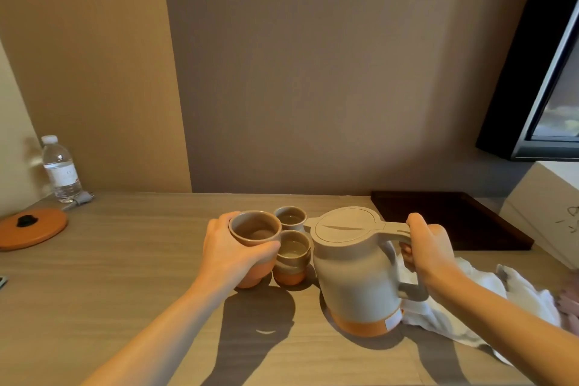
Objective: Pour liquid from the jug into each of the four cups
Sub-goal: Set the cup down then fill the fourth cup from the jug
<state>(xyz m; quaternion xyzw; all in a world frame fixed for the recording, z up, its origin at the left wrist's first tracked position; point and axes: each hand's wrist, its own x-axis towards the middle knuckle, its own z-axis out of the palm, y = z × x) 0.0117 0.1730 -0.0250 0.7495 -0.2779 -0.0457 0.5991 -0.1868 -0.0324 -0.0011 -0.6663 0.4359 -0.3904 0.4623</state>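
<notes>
The jug, beige with an orange base band, stands on the wooden table with its lid closed and its spout pointing left toward the cups. The right hand has its fingers curled around the jug's handle, thumb on top of the handle's upper arm. I cannot tell whether the base has left the table.

Just left of the jug sit three cups in a tight cluster. The front small cup, brown above and orange below, is the one closest to the jug's body, and a pale sheen inside it looks like liquid. The rear small cup is behind it, near the spout. The big cup is farthest from the jug and touches the front small cup. The left hand grips it, fingers round its far side and thumb across the near wall.

Right of the jug, under the right forearm, lies a crumpled white cloth. Behind that is a dark tray, with a white box beyond it at the table's right edge.

Far left of the jug lie an orange lid with a black knob and a water bottle standing against the wall.
</notes>
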